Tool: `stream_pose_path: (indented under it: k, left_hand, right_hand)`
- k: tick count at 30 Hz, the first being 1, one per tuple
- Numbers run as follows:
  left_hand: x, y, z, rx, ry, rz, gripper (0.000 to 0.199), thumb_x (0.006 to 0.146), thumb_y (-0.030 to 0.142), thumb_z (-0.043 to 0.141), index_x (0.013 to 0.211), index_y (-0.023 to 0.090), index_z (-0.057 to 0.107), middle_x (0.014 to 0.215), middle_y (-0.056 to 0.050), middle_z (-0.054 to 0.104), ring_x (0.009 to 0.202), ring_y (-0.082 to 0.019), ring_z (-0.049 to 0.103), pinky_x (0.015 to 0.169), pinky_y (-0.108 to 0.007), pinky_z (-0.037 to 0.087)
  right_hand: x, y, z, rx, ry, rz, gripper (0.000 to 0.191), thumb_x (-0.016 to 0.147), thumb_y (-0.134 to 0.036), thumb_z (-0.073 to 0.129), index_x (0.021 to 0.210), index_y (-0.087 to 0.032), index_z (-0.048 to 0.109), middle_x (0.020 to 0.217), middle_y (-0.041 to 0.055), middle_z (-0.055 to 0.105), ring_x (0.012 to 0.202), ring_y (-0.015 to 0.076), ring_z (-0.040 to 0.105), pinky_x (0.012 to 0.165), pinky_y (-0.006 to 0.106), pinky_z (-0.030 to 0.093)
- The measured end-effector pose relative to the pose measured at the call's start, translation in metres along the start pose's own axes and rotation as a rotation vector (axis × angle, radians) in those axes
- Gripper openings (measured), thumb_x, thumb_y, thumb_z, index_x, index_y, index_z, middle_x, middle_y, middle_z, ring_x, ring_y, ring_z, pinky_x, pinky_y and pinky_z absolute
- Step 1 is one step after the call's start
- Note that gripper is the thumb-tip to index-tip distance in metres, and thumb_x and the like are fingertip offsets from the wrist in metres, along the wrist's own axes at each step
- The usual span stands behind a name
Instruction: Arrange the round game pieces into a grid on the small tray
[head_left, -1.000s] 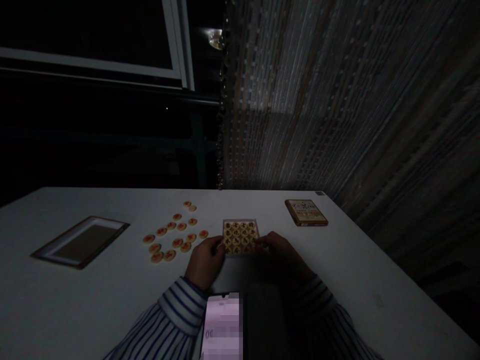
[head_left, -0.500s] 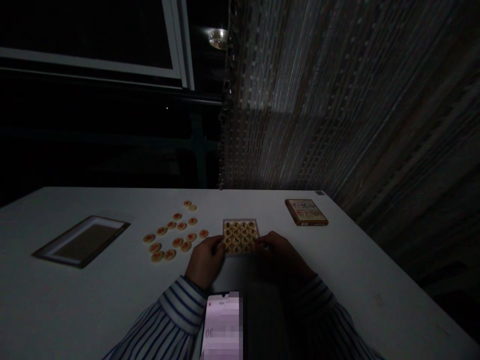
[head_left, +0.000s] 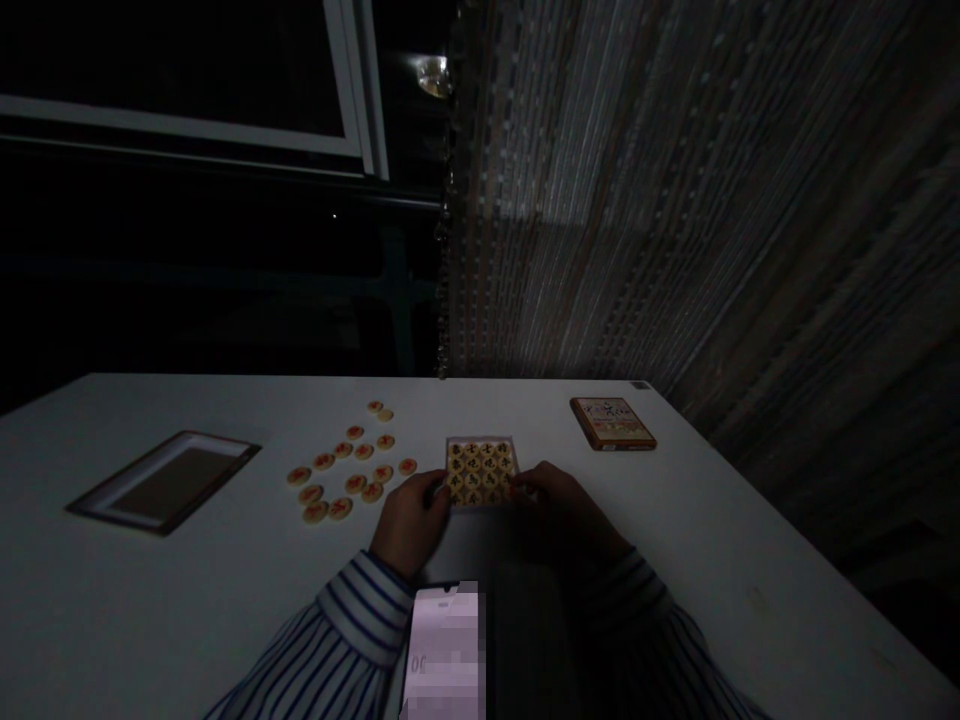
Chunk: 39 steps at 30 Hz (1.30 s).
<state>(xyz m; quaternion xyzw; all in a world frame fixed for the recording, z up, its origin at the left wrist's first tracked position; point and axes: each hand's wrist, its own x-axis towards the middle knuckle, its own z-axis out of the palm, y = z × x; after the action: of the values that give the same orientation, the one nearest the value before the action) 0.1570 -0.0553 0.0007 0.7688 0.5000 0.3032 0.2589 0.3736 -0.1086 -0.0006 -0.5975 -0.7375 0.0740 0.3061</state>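
Between my hands is a small clear tray [head_left: 481, 440] filled with rows of round xiangqi pieces [head_left: 473, 464] marked in black. My left hand [head_left: 411, 515] grips the tray's left edge, fingers curled and thumb against the side. On the opposite edge, my right hand [head_left: 562, 508] pinches near the front right corner. To the left, several loose xiangqi pieces [head_left: 355, 484] with red characters lie scattered on the white table; one of them shows a plain face.
An open shallow box part [head_left: 161, 483] lies at the left of the table [head_left: 720, 560]. A flat printed box [head_left: 613, 423] rests at the back right. Close to me is a lit phone [head_left: 442, 655]. A bead-string curtain [head_left: 570, 200] hangs behind the table.
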Motion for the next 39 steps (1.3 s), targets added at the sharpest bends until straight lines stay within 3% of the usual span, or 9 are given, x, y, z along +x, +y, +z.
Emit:
stream_pose_path:
  k: [33,36,39]
  left_hand:
    - [0.0,-0.001,-0.001,0.009,0.002,0.007,0.036,0.079,0.03,0.041,0.102,0.013,0.062,0.101,-0.009,0.067,0.095,-0.02,0.061,0.084,-0.032,0.047]
    - [0.001,-0.002,-0.001,0.032,0.023,-0.005,0.036,0.078,0.03,0.042,0.102,0.013,0.062,0.1,-0.009,0.067,0.094,-0.02,0.061,0.084,-0.032,0.047]
    - [0.001,-0.002,-0.002,0.057,0.046,-0.001,0.036,0.078,0.031,0.042,0.102,0.013,0.062,0.1,-0.009,0.066,0.094,-0.02,0.061,0.084,-0.032,0.046]
  right_hand:
    - [0.001,0.001,-0.001,-0.015,-0.011,0.018,0.019,0.077,-0.027,0.053,0.09,-0.018,0.063,0.074,0.0034,0.058,0.064,0.0125,0.055,0.059,0.023,0.042]
    - [0.004,-0.002,-0.006,-0.018,0.035,0.043,0.021,0.076,-0.023,0.051,0.092,-0.015,0.062,0.074,0.004,0.059,0.064,0.0132,0.054,0.059,0.024,0.042]
    - [0.007,-0.009,-0.012,-0.005,0.163,0.107,0.022,0.075,-0.018,0.045,0.089,-0.014,0.061,0.074,0.0043,0.06,0.062,0.0129,0.053,0.058,0.024,0.041]
